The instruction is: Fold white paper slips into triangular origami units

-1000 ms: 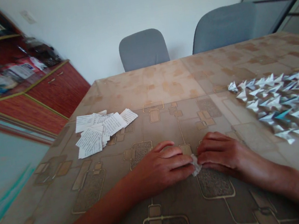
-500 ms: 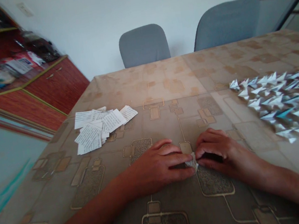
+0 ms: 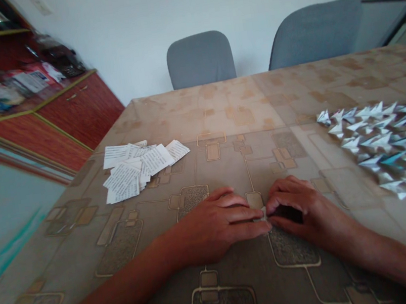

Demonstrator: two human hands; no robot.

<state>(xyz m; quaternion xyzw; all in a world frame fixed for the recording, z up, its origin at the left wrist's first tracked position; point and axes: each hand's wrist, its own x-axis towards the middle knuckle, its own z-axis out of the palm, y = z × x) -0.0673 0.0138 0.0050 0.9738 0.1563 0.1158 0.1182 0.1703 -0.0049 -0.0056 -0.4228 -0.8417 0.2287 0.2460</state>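
Note:
A small piece of folded paper (image 3: 264,212) lies at the middle of the table, mostly hidden by fingertips. My left hand (image 3: 218,225) comes in from the left with its fingers stretched forward, and the fingertips press on the paper. From the other side, thumb and fingertips of my right hand (image 3: 300,206) pinch the paper's edge. The two hands nearly touch there. Loose printed paper slips (image 3: 125,174) lie in an overlapping pile at the left. Over on the right stand rows of small pointed folded paper pieces (image 3: 381,138).
The patterned tablecloth (image 3: 216,115) covers the whole table. Two grey chairs (image 3: 200,60) stand behind its far edge, against a white wall. A reddish wooden cabinet (image 3: 78,111) with bottles and bags on it is at the far left.
My left fingertips have slid slightly right over the folded paper, so less of it shows. My right hand keeps its pinch. The camera view has shifted a little.

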